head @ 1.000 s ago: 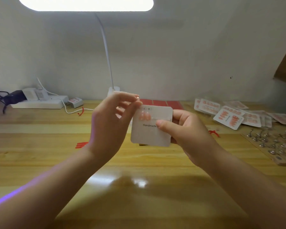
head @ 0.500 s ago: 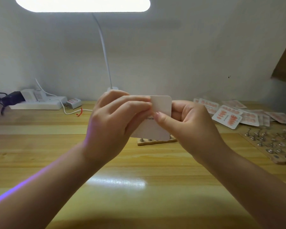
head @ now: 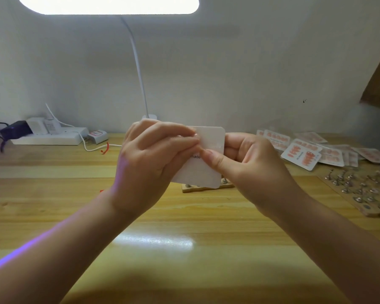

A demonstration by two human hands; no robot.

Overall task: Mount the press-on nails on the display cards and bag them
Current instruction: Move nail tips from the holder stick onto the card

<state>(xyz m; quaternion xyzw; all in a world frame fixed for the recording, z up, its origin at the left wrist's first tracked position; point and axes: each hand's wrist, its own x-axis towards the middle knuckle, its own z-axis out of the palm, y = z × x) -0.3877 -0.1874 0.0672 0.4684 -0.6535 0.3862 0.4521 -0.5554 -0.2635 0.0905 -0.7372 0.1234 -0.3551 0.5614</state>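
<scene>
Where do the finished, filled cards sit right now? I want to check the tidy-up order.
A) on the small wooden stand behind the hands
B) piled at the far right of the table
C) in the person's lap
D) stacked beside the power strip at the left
B: the finished cards, showing orange nails, lie in a loose pile at the far right of the table, behind the wooden board of metal stands.

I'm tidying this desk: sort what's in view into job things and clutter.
Job: white card held by left hand and right hand; finished cards; wooden peg stand; peg board.
Clutter: power strip; black plug; lamp.
</scene>
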